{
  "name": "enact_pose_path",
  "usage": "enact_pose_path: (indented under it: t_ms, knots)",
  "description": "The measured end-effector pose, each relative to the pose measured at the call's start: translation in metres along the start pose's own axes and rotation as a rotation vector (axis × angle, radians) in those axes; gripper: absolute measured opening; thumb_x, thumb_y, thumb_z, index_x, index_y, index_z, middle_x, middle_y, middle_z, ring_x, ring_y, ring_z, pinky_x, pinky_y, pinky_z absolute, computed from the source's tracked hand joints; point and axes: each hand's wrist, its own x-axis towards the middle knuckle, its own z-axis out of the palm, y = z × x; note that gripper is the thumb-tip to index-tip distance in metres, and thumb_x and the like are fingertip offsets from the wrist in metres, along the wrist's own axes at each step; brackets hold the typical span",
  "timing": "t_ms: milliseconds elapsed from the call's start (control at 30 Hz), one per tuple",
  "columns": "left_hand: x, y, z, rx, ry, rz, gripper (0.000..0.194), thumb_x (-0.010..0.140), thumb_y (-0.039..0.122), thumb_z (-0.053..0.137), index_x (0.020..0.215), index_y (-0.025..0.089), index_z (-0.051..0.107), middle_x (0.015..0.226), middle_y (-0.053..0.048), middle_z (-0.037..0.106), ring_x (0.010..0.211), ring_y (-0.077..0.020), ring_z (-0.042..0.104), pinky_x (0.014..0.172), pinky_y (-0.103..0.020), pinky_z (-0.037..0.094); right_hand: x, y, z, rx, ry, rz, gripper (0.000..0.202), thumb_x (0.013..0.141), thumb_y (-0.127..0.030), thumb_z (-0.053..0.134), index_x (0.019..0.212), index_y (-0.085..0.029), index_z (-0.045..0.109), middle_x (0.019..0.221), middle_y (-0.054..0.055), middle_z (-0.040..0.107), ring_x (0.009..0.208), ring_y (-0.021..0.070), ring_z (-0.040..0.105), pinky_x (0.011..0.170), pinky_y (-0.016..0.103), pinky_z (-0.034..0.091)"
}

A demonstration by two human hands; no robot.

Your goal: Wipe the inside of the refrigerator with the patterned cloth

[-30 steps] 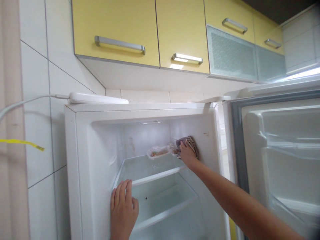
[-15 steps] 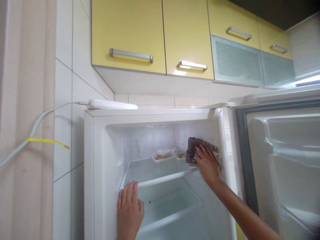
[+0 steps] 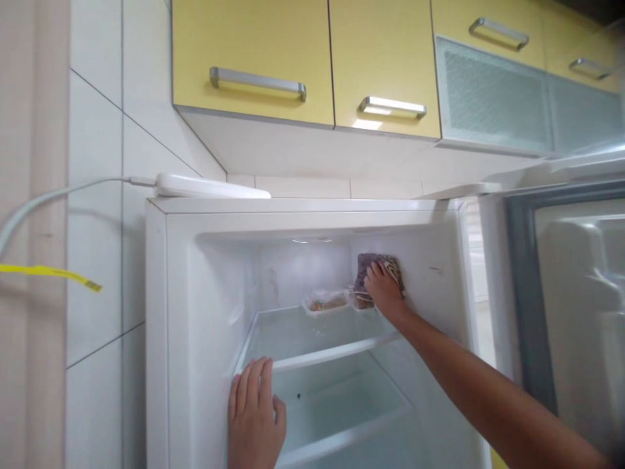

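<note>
My right hand [image 3: 384, 286] presses a folded brown patterned cloth [image 3: 365, 266] against the right inner wall of an open fridge [image 3: 312, 221], deep in its top compartment. Its fingers lie over the cloth. Beside the cloth on the upper glass shelf [image 3: 288, 329] are two clear-wrapped food trays, the left tray [image 3: 326, 301] in plain sight and the right tray [image 3: 361, 301] partly covered. My left hand [image 3: 256, 410] rests at the shelf's front left corner, fingers extended and thumb apart, holding nothing.
A lower glass shelf [image 3: 342, 397] bears a small dark speck. The fridge door [image 3: 586, 312] stands swung out to the right. On the fridge top lies a white device [image 3: 209, 187] with a cable [image 3: 58, 194]. Yellow cabinets [image 3: 254, 39] hang above.
My right hand has moved the cloth deeper along the right wall, toward the back corner. My left hand stays at the shelf corner. The view has shifted slightly.
</note>
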Motion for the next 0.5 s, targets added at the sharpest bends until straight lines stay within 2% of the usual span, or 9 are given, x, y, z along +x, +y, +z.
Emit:
enact_pose_path:
  t_ms: [200,333,400,500]
  knots:
    - [-0.002,-0.002,0.006,0.026,0.023,0.016,0.066,0.081,0.016,0.049,0.146,0.016,0.038,0.13,-0.015,0.062,0.127,-0.0303,0.052,0.118,-0.05,0.031,0.036,-0.014,0.045,0.04,-0.019,-0.019,0.035,0.088,-0.009,0.047,0.111,-0.008,0.074,0.125,0.021,0.07,0.127,0.028,0.056,0.114,0.047,0.038]
    - [-0.007,-0.006,0.012,0.059,0.025,0.045,0.068,0.08,0.017,0.05,0.147,0.015,0.037,0.129,-0.015,0.062,0.127,-0.0308,0.051,0.116,-0.049,0.032,0.063,-0.022,0.08,0.12,-0.037,-0.048,0.024,0.087,-0.01,0.055,0.097,-0.012,0.077,0.112,0.017,0.075,0.12,0.0261,0.06,0.109,0.045,0.044]
    - [-0.009,-0.008,0.015,0.074,0.023,0.047,0.071,0.08,0.018,0.049,0.15,0.016,0.034,0.128,-0.014,0.063,0.126,-0.0306,0.052,0.115,-0.049,0.033,0.077,-0.026,0.094,0.172,-0.033,-0.039,0.016,0.089,-0.015,0.06,0.094,-0.013,0.075,0.107,0.014,0.075,0.114,0.0238,0.063,0.104,0.043,0.049]
    - [-0.012,-0.009,0.017,0.092,0.017,0.044,0.074,0.08,0.02,0.049,0.152,0.018,0.03,0.128,-0.014,0.064,0.127,-0.0305,0.052,0.114,-0.05,0.034,0.09,-0.031,0.106,0.263,0.021,0.022,0.023,0.094,-0.033,0.062,0.109,-0.018,0.068,0.118,0.008,0.069,0.109,0.0201,0.065,0.097,0.043,0.055]
